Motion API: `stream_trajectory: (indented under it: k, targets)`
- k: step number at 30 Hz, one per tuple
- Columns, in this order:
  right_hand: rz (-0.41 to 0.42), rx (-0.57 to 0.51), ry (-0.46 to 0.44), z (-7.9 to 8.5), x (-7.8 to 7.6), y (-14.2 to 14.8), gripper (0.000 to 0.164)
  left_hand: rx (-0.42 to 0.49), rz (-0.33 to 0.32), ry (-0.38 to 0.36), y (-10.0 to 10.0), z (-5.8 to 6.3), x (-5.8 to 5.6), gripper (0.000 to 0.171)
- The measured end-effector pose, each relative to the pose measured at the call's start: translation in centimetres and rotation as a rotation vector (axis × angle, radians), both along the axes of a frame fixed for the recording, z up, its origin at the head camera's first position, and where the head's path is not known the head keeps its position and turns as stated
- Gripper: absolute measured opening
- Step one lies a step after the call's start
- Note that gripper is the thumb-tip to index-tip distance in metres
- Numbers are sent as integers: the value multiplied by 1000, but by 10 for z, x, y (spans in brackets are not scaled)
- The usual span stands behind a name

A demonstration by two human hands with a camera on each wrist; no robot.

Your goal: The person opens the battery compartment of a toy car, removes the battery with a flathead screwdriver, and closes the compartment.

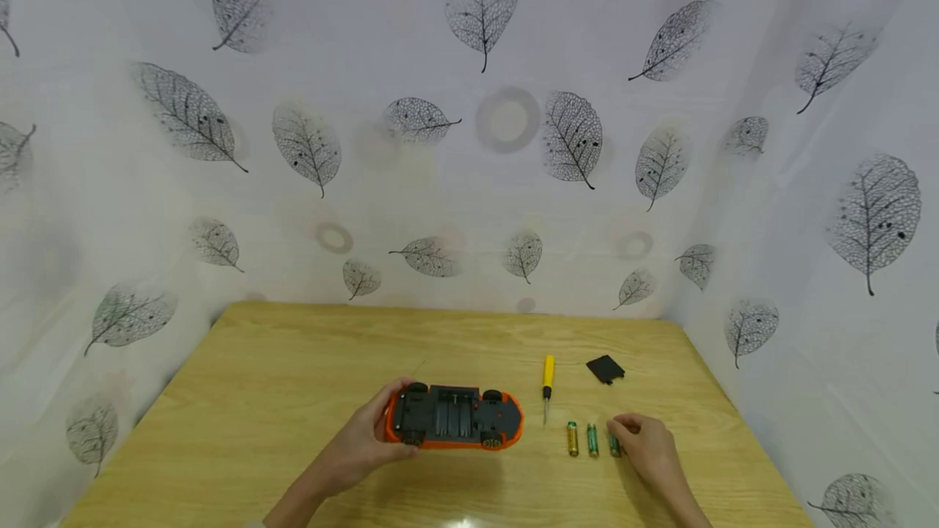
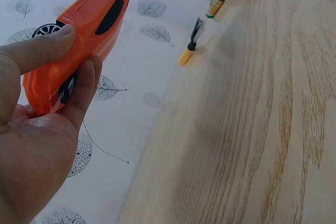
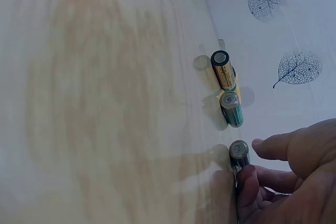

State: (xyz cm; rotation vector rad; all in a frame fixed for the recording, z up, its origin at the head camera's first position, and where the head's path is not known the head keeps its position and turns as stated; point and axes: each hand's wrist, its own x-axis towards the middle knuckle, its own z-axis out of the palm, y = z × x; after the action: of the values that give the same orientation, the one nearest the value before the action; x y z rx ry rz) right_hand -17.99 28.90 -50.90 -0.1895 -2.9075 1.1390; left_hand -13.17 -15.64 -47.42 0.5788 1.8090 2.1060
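My left hand (image 1: 364, 436) grips an orange toy car (image 2: 84, 40) by one end, thumb on one side and fingers on the other. In the head view the car's black underside faces up, showing an uncovered battery compartment (image 1: 454, 414) with bare slots. My right hand (image 1: 649, 448) is at the rightmost of three batteries (image 3: 239, 150), its fingers curled against it and the thumb close to its other side. Beside it lie a green battery (image 1: 592, 439) and a gold-and-black battery (image 1: 573, 438), both on the table.
A yellow-handled screwdriver (image 1: 548, 381) lies behind the batteries on the wooden table (image 1: 293, 349). Further right is a small black plastic cover (image 1: 606, 369). Leaf-printed cloth (image 1: 455, 186) hangs along the table's back and sides.
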Motion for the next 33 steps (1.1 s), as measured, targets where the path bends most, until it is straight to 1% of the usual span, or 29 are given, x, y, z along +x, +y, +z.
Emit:
stream_trajectory:
  k: [4, 8, 11, 18, 22, 33]
  targets:
    - [-16, -32, -11, 2, 0, 1, 35, -1, -1, 8, 0, 0, -1, 89]
    - [-35, -104, -14, 8, 0, 4, 38, -1, -1, 11, 0, 0, -1, 88]
    - [-42, -127, 2, 13, -3, 9, 43, -4, -1, 13, -1, 0, -1, 88]
    - [-35, -42, 91, 18, -14, 19, 55, -9, -3, 10, 0, 1, -2, 88]
    - [-14, -23, 129, 18, -22, 23, 60, -11, -3, 13, 0, 1, -2, 89]
    - [30, 0, 133, 16, -47, 25, 64, -4, -4, 11, -1, 1, 0, 88]
